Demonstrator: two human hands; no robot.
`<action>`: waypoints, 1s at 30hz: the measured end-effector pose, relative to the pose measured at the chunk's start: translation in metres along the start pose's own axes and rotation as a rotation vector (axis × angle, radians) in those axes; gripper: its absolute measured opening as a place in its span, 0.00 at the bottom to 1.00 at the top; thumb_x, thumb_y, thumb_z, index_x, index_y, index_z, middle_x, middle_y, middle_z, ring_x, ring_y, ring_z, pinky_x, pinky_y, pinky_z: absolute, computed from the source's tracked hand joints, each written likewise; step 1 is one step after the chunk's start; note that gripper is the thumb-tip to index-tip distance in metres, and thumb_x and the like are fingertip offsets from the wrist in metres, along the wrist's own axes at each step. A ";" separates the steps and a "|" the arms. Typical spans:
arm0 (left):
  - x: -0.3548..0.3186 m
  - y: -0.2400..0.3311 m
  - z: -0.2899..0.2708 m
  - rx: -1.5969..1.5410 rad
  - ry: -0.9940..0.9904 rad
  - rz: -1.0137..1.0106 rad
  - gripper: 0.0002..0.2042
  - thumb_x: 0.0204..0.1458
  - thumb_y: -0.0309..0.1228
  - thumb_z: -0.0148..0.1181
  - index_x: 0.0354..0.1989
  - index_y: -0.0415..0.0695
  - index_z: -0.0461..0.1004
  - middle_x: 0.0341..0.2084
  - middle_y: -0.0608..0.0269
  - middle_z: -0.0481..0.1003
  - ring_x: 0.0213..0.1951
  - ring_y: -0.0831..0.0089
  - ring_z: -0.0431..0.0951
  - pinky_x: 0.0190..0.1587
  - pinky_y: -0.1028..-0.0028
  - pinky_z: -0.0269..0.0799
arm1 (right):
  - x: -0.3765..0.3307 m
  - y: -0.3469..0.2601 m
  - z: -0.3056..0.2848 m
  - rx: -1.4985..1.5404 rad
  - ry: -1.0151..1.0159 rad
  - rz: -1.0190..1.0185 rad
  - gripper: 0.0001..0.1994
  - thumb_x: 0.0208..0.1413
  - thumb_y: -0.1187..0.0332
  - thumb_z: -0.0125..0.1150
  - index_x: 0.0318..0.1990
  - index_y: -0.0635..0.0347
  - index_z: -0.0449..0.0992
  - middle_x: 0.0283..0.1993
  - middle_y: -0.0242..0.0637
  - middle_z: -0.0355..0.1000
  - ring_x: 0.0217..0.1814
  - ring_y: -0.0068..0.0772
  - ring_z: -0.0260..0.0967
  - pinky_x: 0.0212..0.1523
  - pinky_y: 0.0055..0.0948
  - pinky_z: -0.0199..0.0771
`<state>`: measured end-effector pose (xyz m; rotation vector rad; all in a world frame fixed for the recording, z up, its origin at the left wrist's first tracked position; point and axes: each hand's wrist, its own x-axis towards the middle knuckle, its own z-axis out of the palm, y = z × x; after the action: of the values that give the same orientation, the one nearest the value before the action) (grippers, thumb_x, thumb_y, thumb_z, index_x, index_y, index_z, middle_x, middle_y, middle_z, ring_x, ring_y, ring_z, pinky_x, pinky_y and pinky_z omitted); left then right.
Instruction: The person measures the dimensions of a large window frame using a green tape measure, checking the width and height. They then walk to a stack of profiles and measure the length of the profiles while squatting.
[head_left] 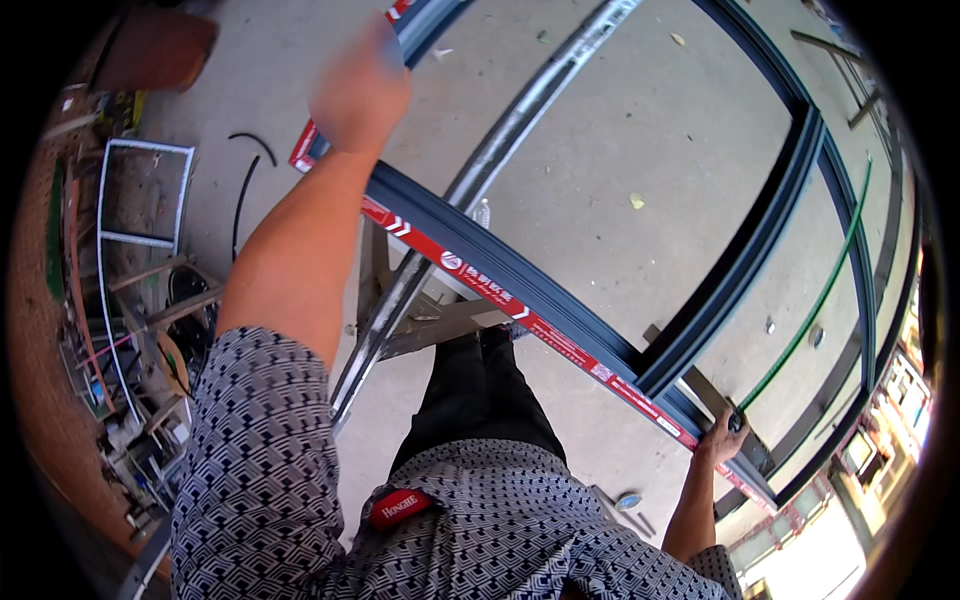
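A large dark grey window frame point(560, 280) with red printed protective tape along its near rail lies slanted before me. My left hand point(365, 95), smeared by motion, is at the frame's far left corner; its fingers cannot be made out. Low on the right, my right hand point(722, 440) closes round the near rail close to its right end. Beside its fingertips is a small black piece, where a long thin green rod or strip point(825, 295) ends. Whether this hand also holds the black piece is unclear.
A worn metal bar point(400, 290) runs beneath the window frame, by a wooden support point(445, 330) near my legs. Left on the floor are black strips point(245, 200), a small pale-edged frame point(150, 240) and piled clutter point(165, 400). A reddish-brown container point(160, 50) stands far left.
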<state>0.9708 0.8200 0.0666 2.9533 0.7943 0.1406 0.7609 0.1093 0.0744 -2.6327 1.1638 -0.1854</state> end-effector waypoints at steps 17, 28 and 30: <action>-0.004 0.008 -0.002 0.160 0.037 0.106 0.38 0.59 0.56 0.53 0.76 0.53 0.55 0.63 0.40 0.69 0.63 0.42 0.71 0.65 0.49 0.67 | 0.004 -0.010 -0.006 -0.045 0.013 0.028 0.26 0.54 0.51 0.66 0.56 0.56 0.79 0.51 0.48 0.80 0.54 0.49 0.78 0.58 0.40 0.74; 0.012 -0.013 -0.002 0.255 -0.061 0.359 0.35 0.61 0.47 0.53 0.73 0.45 0.54 0.60 0.32 0.69 0.57 0.36 0.75 0.60 0.46 0.71 | 0.007 -0.004 -0.005 -0.054 -0.007 0.046 0.28 0.55 0.49 0.63 0.59 0.55 0.77 0.54 0.49 0.77 0.58 0.52 0.75 0.59 0.43 0.73; 0.015 -0.019 -0.002 0.302 -0.110 0.418 0.34 0.60 0.45 0.54 0.71 0.41 0.55 0.59 0.30 0.70 0.56 0.34 0.75 0.60 0.46 0.71 | 0.007 -0.003 -0.006 -0.062 0.001 0.028 0.28 0.55 0.49 0.62 0.58 0.55 0.77 0.55 0.49 0.76 0.57 0.52 0.75 0.60 0.43 0.73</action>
<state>0.9735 0.8442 0.0678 3.3351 0.1882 -0.1299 0.7667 0.1053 0.0810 -2.6681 1.2244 -0.1474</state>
